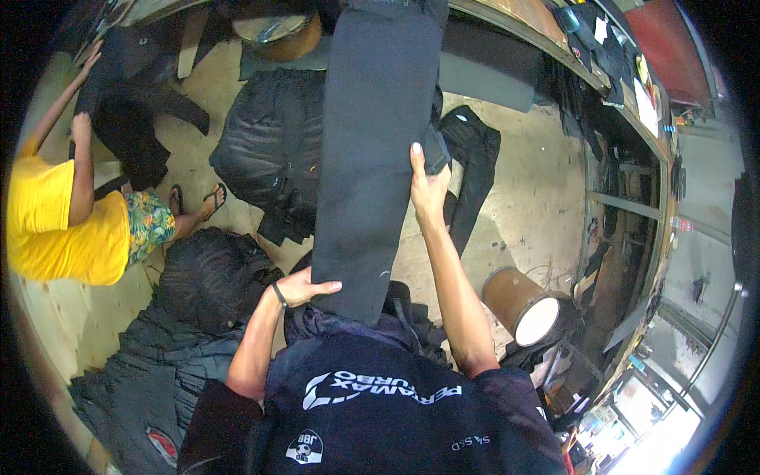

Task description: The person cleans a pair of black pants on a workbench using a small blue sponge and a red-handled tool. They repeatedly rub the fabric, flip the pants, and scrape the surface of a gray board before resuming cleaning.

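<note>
A long, flat pair of folded black trousers (372, 150) stretches from in front of my body toward the far edge of the view. My left hand (305, 286) grips its near left edge, thumb on top and the other fingers hidden beneath the cloth. Farther out, my right hand (429, 180) holds the right edge, the thumb laid over the fabric. A small dark flap of cloth (437, 154) shows beside the right fingers. Beneath and to the left lies a gathered bundle of black garments (273, 146); another black garment (475, 158) rests to the right.
At the left, a person in a yellow shirt (75, 222) handles dark clothes (131, 111). Black garments are heaped (170, 348) near left. A brown drum (514, 301) stands right, a round stool-like drum (289, 36) far off. A cluttered wooden bench (633, 119) runs along the right.
</note>
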The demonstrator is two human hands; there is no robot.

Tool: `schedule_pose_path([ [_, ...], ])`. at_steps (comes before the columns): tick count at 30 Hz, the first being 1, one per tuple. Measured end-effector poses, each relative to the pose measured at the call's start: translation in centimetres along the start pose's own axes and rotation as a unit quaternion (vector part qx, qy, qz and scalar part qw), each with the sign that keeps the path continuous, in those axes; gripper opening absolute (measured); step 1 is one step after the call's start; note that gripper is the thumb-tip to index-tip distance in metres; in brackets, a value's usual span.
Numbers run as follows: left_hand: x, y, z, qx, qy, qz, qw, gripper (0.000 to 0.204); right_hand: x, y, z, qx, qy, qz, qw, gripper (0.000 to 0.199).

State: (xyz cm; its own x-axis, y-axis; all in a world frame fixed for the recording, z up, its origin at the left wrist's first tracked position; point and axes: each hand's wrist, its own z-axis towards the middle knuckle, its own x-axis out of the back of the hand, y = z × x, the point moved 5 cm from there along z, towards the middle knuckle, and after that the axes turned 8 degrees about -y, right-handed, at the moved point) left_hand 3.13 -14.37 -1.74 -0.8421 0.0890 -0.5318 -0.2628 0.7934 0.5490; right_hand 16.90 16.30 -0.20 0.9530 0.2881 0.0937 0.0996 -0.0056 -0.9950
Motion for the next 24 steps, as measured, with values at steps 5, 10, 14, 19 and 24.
schedule_pose_path([
  [5,0.4,-7.3,-7.3,0.118,0.130,0.053,0.983,0.062,1.8,-2.6,-6.5,-0.023,-0.021,-0.268,0.963,0.065],
  [10,6.1,-14.2,-14.0,0.218,0.118,0.145,0.958,0.075,1.7,-7.8,-1.1,0.167,0.032,-0.432,0.886,0.071],
  [14,9.3,1.7,-7.1,-0.212,0.217,0.079,0.949,0.088,-2.1,-6.8,5.9,0.239,0.042,-0.441,0.864,0.086],
  [19,10.1,20.6,8.2,-0.257,0.466,0.180,0.827,0.083,-4.3,-4.2,6.0,0.190,0.003,-0.413,0.891,0.090],
  [24,6.5,11.2,8.1,-0.198,0.497,0.252,0.806,0.071,-2.8,-5.2,0.8,0.147,-0.081,-0.429,0.888,0.098],
])
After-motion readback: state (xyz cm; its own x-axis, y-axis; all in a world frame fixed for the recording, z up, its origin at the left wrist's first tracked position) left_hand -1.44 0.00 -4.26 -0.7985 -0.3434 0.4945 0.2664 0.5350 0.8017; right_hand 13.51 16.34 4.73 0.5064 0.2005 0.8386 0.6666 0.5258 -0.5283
